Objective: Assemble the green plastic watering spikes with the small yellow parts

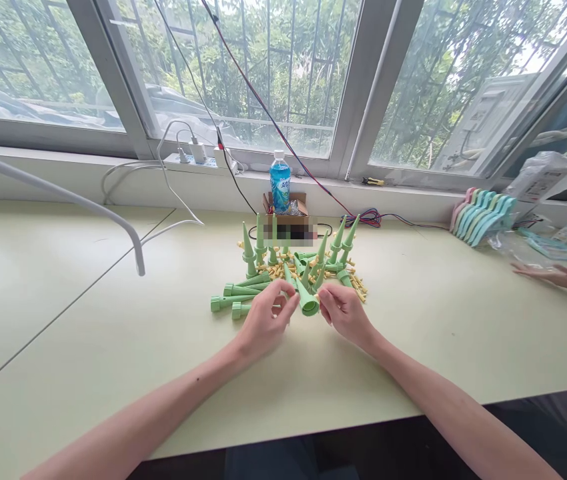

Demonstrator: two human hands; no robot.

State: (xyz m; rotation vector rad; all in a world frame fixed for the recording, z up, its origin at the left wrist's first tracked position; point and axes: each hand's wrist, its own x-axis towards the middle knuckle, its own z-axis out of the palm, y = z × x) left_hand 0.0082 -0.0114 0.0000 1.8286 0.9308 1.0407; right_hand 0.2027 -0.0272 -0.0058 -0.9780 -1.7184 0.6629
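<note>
A green plastic watering spike point(308, 305) is tilted between my hands, its round open end towards me. My left hand point(269, 312) is closed in a pinch at the spike's left side. On the other side, my right hand point(346, 312) pinches a small yellow part against the spike's rim; the fingers mostly hide that part. Just beyond is a pile of small yellow valve pieces point(358, 287). Several green spikes stand upright around it, such as one spike point(248, 250) at the left. More spikes point(231, 301) lie on their sides beside my left hand.
Behind the pile stand a blue-liquid bottle point(280, 187) and a small cardboard box point(301, 202). Coiled cables point(366, 218) lie by the window. Pastel hangers point(483, 213) sit at the right, near another person's hand point(558, 277). A white bent tube point(88, 187) crosses the left.
</note>
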